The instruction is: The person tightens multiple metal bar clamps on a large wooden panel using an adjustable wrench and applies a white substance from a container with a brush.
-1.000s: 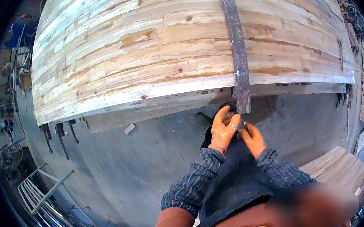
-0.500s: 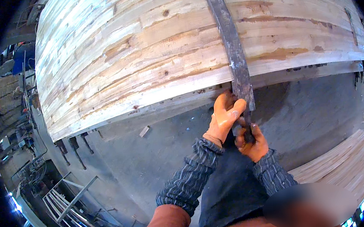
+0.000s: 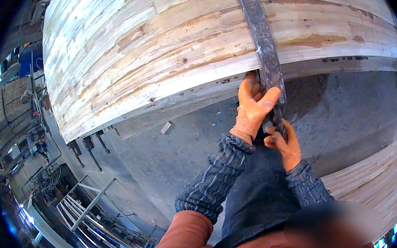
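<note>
Left hand wraps fingers around the dark metal bar at the wooden panel edge. Right hand, just below, pinches the bar's lower end.

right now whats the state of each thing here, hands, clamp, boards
left hand: orange glove, fingers gripping the lower end of the clamp bar at the panel edge
right hand: orange glove, closed on the clamp part just below the bar
clamp bar: dark metal, lying across the panel, hooked over its near edge
panel: glued wood boards, flat, clamped
side clamps: hanging below the panel's left edge
board stack: lying flat, lower right
</note>
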Motion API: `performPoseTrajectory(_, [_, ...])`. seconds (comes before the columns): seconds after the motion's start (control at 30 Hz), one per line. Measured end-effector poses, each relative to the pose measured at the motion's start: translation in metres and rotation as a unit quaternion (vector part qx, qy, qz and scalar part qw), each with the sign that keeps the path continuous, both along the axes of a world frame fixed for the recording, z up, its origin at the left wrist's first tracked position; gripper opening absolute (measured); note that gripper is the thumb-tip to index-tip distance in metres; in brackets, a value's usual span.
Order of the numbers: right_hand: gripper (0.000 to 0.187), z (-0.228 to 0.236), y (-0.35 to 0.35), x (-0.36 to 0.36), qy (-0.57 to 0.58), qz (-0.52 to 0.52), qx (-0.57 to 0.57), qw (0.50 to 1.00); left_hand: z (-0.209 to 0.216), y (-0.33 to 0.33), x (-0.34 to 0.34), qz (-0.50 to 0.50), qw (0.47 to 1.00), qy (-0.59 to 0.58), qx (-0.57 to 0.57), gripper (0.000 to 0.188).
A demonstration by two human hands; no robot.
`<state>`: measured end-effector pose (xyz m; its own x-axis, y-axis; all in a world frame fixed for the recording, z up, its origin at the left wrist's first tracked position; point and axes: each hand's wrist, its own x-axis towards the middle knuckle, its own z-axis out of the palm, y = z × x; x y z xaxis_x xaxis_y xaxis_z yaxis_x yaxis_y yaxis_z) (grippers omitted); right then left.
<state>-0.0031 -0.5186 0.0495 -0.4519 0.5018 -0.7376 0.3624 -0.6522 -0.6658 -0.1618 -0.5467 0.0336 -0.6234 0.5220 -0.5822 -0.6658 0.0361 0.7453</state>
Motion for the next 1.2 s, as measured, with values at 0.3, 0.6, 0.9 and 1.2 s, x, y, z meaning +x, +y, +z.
performPoseTrajectory(0.3, [0.055, -0.031, 0.033, 0.031, 0.116, -0.024, -0.436, 0.892, -0.001, -0.023, 0.017, -0.184, 0.973, -0.127, 0.065, 0.079])
performPoseTrajectory(0.6, [0.055, -0.029, 0.119, 0.099, -0.090, -0.069, -0.196, 0.974, -0.069, -0.012, 0.092, -0.044, 0.735, -0.499, 0.457, 0.026])
performPoseTrajectory(0.9, [0.042, 0.012, 0.146, 0.127, -0.192, 0.031, -0.050, 0.980, 0.006, 0.007, 0.095, 0.056, 0.988, -0.133, -0.045, 0.034])
performPoseTrajectory(1.2, [0.034, 0.028, 0.259, 0.187, -0.197, 0.003, 0.119, 0.973, -0.011, 0.008, 0.091, 0.101, 0.909, -0.399, 0.063, 0.031])
